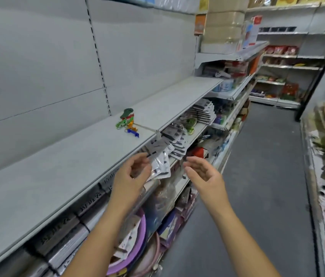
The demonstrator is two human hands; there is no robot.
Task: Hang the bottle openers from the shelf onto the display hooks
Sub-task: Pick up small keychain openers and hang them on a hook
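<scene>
While I watched from far away, the bottle openers (127, 122) lay in a small pile on the grey shelf (62, 166), near its front edge and well apart from both hands. They were bright little things: one dark green on top, some light green, a bit of orange and red, and a blue one at the front. They looked like plastic, though I could not tell for sure. My left hand (132, 176) was pinching a shiny packet (160, 164) that hung just under the shelf edge. My right hand (202, 173) was spread, with fingers loosely curled, holding nothing. More grey packets (201, 110) hung in rows farther along.
</scene>
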